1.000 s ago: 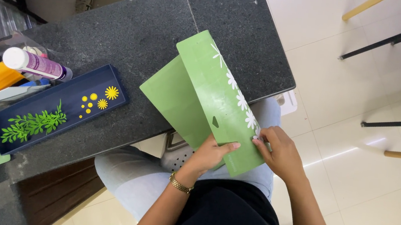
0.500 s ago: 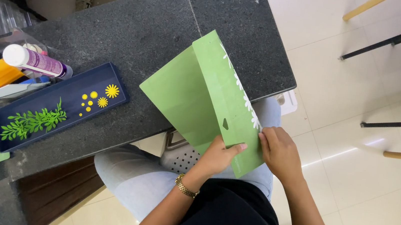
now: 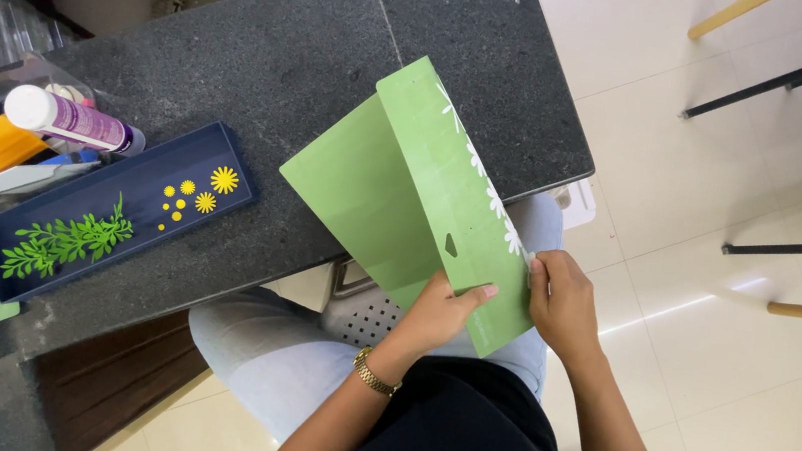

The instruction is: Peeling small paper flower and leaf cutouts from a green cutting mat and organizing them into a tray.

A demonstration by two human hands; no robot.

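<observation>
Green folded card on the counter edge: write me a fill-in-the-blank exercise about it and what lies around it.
1. Both hands hold the folded card, whose colour is ____.
2. The left hand wears a ____ at the wrist.
3. The navy card bears green leaves and small ____ flowers.
4. The right hand pinches the card's edge that carries ____ cut-out flowers.

Missing words: green; bracelet; yellow; white

Your left wrist has a gold bracelet, arms bare. Black top at lower centre, light blue jeans beneath.
</observation>
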